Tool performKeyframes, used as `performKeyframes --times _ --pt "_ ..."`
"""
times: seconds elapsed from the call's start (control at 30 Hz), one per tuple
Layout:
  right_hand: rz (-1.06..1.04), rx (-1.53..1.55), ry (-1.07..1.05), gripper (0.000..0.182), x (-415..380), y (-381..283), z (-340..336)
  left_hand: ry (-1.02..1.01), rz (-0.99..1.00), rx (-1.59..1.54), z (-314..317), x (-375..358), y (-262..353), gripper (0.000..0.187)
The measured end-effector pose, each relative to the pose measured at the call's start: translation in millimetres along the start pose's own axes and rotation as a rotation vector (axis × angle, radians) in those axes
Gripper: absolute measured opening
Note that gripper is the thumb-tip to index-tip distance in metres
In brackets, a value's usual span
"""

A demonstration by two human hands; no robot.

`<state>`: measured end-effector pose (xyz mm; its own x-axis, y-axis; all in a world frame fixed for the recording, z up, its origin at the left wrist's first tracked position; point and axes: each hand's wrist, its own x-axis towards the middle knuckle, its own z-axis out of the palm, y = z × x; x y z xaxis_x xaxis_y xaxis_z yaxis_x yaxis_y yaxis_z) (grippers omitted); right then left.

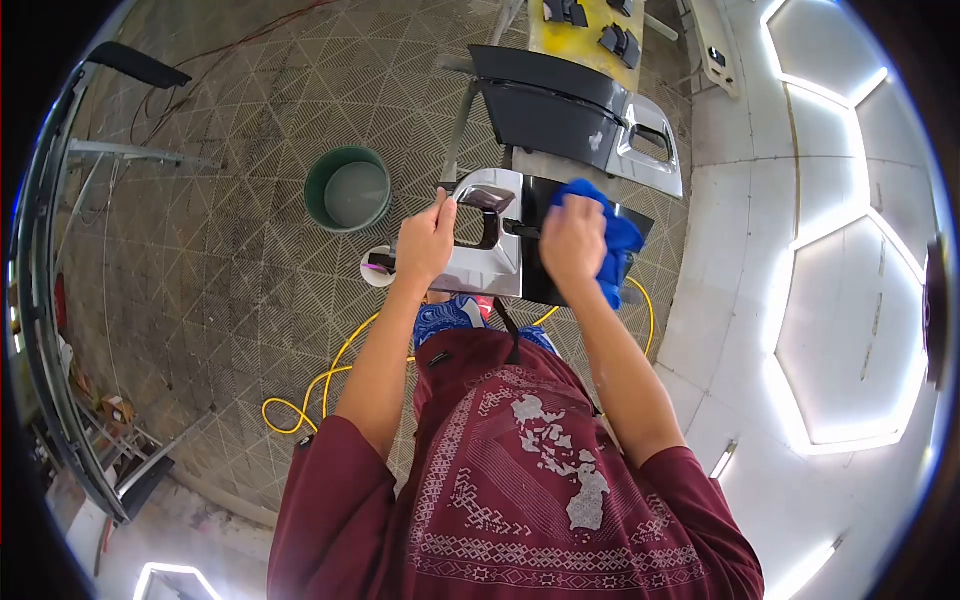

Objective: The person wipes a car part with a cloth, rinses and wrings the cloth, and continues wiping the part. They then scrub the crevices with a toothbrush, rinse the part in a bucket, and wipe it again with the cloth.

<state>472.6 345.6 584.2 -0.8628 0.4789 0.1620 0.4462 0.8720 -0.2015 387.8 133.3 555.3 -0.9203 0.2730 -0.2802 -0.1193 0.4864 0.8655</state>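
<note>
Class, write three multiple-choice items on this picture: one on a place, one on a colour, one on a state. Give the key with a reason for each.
1. Where does the green bucket stand?
A. on the floor, left of the panel
B. on the panel
C. under the right hand

2. What colour is the cloth?
A. white
B. blue
C. yellow

3. What is the left hand doing?
A. hanging free
B. holding the bucket
C. gripping the panel's edge

Key: 1 A, the bucket sits on the patterned floor beside the panel. 2 B, the cloth under the right hand is bright blue. 3 C, its fingers close on the panel's silver end.
</note>
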Motion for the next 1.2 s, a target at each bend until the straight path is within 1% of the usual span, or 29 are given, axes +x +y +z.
performKeyframes --times 0.1,0.17,0.23,0.3,0.33,0.37,0.43,0.47,0.53,0.57,0.6,0.63,0.67,0.7,0.73,0.77,0.8,0.83,0.9,0.97,1.03,1.07,1.1,1.13,1.17,1.2 --pt "-0.284 0.134 -0.150 0.020 5 -51 1 0.005 0.039 0.044 -2 0 0 0.055" --pt "-0.279 0.178 -0.180 0.020 2 -50 1 -0.001 0.028 0.034 -4 -2 4 0.055" --pt "-0.204 0.081 -0.029 0.022 1 -24 -4 0.001 0.015 0.012 -7 -1 2 0.055" --pt "0.052 -0.022 -0.019 0.027 -7 18 -8 -0.006 0.012 -0.009 -3 2 -6 0.055" --pt "0.128 -0.061 -0.048 0.028 -9 45 -11 0.003 0.010 -0.019 -2 1 -8 0.055" --pt "0.189 -0.074 0.009 0.029 -10 78 0 0.005 0.033 -0.014 -3 3 -9 0.054" --pt "0.329 -0.075 0.003 0.029 0 92 -6 0.002 0.068 -0.010 -1 6 -14 0.054" --pt "0.333 -0.046 0.030 0.029 1 91 0 0.006 0.073 -0.017 -1 7 -16 0.054" --pt "0.197 -0.048 0.043 0.026 2 43 4 -0.009 0.089 -0.025 -2 8 -13 0.055" --pt "0.140 -0.084 0.048 0.021 -3 4 1 -0.023 0.048 -0.021 -6 6 -7 0.055" --pt "-0.015 -0.079 0.061 0.016 -9 -26 -3 -0.043 0.011 -0.019 -7 5 -3 0.055" --pt "-0.138 -0.168 -0.043 0.017 -16 -37 17 -0.073 0.031 -0.022 -6 6 -6 0.055" --pt "-0.258 -0.081 -0.020 0.020 -22 -48 19 -0.031 0.092 0.016 -5 9 -13 0.055" --pt "-0.225 -0.023 -0.024 0.020 -24 -55 18 0.020 0.150 0.051 -4 11 -10 0.055" --pt "-0.171 -0.041 -0.010 0.020 -21 -49 11 0.006 0.160 0.043 -3 12 -9 0.055" --pt "-0.120 -0.057 0.000 0.022 -19 -42 3 -0.006 0.136 0.007 -3 11 -11 0.055" --pt "-0.003 -0.079 0.026 0.025 -15 -26 -1 -0.013 0.103 -0.030 -3 10 -9 0.054" --pt "0.107 -0.097 0.046 0.029 -9 -3 -5 -0.015 0.093 -0.036 -2 8 -8 0.054" --pt "0.383 -0.110 0.072 0.038 -3 64 6 -0.001 0.078 -0.090 -2 7 -6 0.054" --pt "0.608 -0.091 0.071 0.042 -6 123 15 0.004 0.079 -0.060 -3 9 -8 0.054" --pt "0.780 0.030 0.058 0.052 -13 164 30 0.002 0.087 -0.028 0 10 -12 0.055" --pt "0.777 0.036 0.060 0.052 -13 163 20 0.003 0.095 -0.022 0 11 -14 0.055" --pt "0.763 0.036 0.011 0.051 -14 156 4 0.010 0.102 -0.017 -1 11 -14 0.056" --pt "0.748 0.036 -0.041 0.051 -18 156 -4 -0.018 0.055 -0.028 -4 9 -10 0.057" --pt "0.685 -0.013 -0.015 0.047 -26 159 -10 -0.010 0.054 -0.025 -5 7 -6 0.057" --pt "0.721 -0.045 -0.049 0.047 -30 157 -25 -0.016 0.047 -0.031 -6 5 -5 0.057"
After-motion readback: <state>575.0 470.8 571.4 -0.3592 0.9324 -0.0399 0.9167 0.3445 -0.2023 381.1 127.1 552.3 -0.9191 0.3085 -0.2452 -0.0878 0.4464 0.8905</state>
